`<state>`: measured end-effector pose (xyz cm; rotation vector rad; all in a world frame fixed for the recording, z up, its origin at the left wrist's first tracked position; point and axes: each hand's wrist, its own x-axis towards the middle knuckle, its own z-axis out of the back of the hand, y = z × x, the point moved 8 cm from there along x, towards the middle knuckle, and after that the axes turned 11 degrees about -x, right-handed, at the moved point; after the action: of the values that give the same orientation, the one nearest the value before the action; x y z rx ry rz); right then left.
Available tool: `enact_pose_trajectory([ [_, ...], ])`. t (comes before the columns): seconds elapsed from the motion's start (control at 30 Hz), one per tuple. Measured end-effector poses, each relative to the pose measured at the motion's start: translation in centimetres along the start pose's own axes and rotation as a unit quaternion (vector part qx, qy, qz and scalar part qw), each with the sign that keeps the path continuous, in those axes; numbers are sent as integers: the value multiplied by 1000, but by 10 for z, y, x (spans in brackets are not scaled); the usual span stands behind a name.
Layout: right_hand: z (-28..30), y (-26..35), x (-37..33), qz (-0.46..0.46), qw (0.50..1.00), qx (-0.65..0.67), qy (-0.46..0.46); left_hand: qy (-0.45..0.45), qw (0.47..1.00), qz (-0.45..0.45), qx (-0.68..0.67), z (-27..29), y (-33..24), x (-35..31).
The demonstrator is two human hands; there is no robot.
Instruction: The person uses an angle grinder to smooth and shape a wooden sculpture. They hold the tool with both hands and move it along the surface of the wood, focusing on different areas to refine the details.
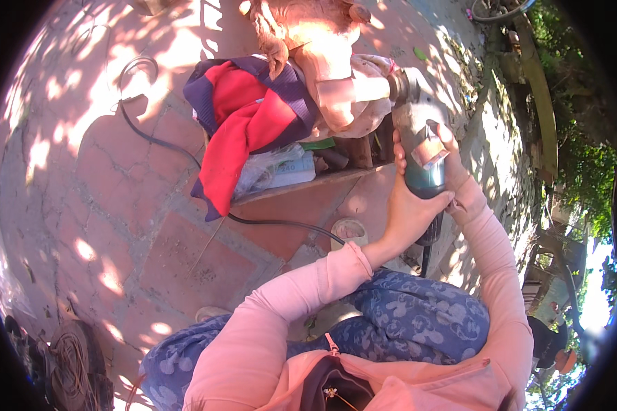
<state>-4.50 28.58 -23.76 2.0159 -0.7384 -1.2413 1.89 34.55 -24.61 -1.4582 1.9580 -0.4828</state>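
Observation:
A dark green and black handheld power tool (425, 130), which looks like an angle grinder, stands tilted in front of me at the right. My left hand (415, 209) is wrapped round the lower part of its body, thumb across it. My right hand (452, 154) closes on the body from the other side, its fingers partly hidden. A pale cylinder (367, 90) juts left from the tool's head against a reddish carved wooden piece (315, 34); I cannot tell whether they touch. Under the carving lies a red and purple cloth (253, 103).
A wooden box (308, 183) below the carving holds a blue pack (288, 168) and clear plastic. A black cord (158, 142) loops over the tiled floor. A small round pale thing (349, 229) sits near my left wrist. Dark coiled material (79, 356) lies lower left.

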Motion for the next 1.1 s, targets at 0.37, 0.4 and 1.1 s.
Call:
enact_pose_trajectory([
  [0.37,0,11,36,10,997,69,23,29,996,40,75,15,-25,34],
  [0.4,-1,7,23,9,997,73,8,20,996,30,78,12,-21,24],
  [1.1,0,19,52,26,990,135,20,39,993,64,86,17,-25,56],
])
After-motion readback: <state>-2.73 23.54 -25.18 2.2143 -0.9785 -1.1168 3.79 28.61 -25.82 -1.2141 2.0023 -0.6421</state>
